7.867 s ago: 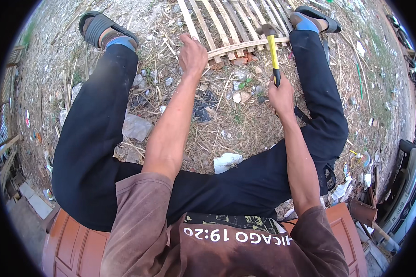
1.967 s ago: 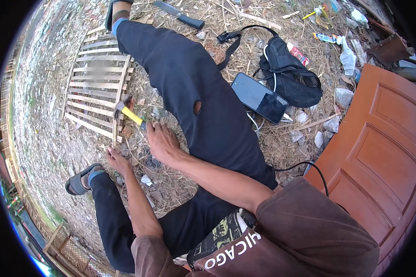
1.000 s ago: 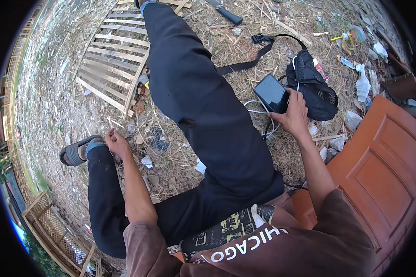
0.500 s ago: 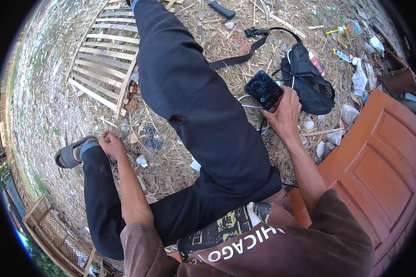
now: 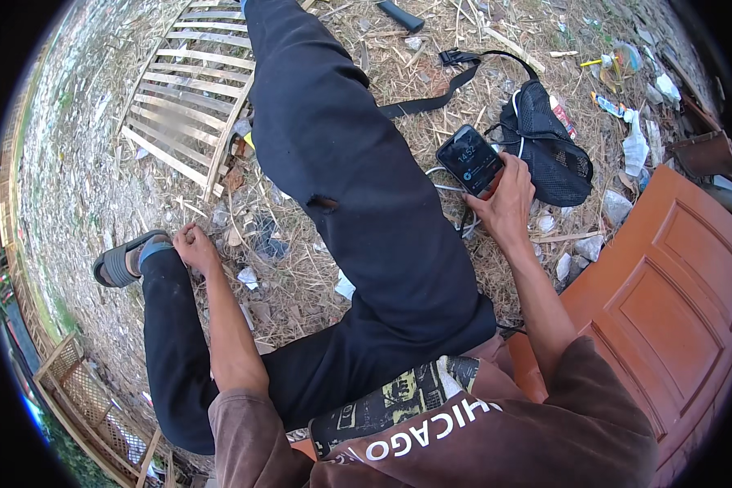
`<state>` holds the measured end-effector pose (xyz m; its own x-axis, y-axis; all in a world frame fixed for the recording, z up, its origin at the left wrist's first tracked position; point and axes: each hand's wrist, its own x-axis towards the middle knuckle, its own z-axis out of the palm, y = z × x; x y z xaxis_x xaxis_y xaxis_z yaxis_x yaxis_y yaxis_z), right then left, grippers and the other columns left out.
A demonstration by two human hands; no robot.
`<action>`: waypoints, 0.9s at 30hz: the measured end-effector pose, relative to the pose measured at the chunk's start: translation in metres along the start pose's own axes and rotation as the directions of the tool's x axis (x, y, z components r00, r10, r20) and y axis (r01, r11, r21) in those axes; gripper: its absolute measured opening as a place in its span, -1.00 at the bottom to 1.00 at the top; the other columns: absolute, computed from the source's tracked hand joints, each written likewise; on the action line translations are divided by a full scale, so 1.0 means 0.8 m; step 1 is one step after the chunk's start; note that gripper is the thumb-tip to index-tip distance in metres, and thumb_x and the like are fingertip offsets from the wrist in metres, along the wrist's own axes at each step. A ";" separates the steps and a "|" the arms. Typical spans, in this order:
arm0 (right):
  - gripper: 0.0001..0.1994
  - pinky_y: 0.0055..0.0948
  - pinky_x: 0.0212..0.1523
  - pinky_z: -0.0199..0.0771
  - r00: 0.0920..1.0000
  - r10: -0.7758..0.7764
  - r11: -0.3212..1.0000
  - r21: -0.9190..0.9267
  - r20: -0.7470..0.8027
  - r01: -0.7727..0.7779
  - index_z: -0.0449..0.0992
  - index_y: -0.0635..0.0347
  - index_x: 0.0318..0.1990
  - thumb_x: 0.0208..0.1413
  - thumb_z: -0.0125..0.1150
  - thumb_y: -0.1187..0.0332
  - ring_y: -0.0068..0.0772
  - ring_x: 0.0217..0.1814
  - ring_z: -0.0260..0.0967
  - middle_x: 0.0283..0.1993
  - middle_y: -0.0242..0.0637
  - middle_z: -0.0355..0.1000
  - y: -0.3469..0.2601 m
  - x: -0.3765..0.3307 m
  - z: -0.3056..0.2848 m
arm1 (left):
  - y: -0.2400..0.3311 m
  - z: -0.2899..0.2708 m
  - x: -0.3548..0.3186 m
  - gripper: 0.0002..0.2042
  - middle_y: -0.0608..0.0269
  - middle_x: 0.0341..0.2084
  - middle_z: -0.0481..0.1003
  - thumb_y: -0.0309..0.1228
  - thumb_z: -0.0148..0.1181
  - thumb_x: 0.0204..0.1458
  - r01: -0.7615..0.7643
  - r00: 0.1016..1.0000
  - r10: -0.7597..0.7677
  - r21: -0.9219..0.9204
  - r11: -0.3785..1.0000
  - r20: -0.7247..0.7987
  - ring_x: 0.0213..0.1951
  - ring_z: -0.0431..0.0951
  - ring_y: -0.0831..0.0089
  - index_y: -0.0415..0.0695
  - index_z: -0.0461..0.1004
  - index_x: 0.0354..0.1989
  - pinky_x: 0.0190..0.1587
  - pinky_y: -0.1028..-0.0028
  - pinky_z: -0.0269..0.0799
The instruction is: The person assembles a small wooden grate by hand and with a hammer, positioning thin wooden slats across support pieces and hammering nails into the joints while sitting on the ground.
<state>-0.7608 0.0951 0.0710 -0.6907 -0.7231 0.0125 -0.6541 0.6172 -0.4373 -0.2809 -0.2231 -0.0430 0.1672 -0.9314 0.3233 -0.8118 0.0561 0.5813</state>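
My right hand [image 5: 506, 203] grips a dark smartphone [image 5: 468, 159] by its lower edge, with the lit screen facing up. A white cable [image 5: 443, 187] runs beside the phone, and its far end is hard to follow. Just beyond the phone a black mesh bag [image 5: 549, 150] lies on the ground. My left hand [image 5: 195, 249] is beside my bent left leg, close to the trouser cuff and the grey sandal [image 5: 122, 262]. Its fingers are curled in, and whatever they may hold is hidden.
A black buckled strap [image 5: 443, 96] stretches left from the bag. A slatted wooden panel [image 5: 183, 106] lies at the far left. On the right is an orange-brown panelled door [image 5: 659, 301]. Straw, stones and plastic litter [image 5: 634, 142] cover the ground. A lattice frame [image 5: 98, 407] stands lower left.
The view has shifted slightly. My right hand keeps its hold on the smartphone, and my left hand stays curled beside the leg.
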 end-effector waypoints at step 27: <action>-0.68 -0.27 0.29 0.22 0.869 -0.199 0.813 0.419 -0.453 0.404 0.40 0.35 0.07 0.21 0.24 0.42 -0.27 0.16 0.34 0.04 -0.16 0.40 -0.167 0.095 -0.071 | 0.081 -0.167 0.251 -0.71 0.34 -0.38 0.53 -0.32 0.29 0.08 -0.124 0.992 0.127 -0.120 0.985 0.016 -0.44 0.51 0.57 -0.08 0.54 -0.03 -0.37 0.52 0.41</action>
<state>-0.7434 -0.0250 0.1812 -0.6098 -0.6109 0.5049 -0.6817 0.0793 -0.7273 -0.2249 -0.3586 0.1590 0.0532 -0.9225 0.3824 -0.7529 0.2145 0.6222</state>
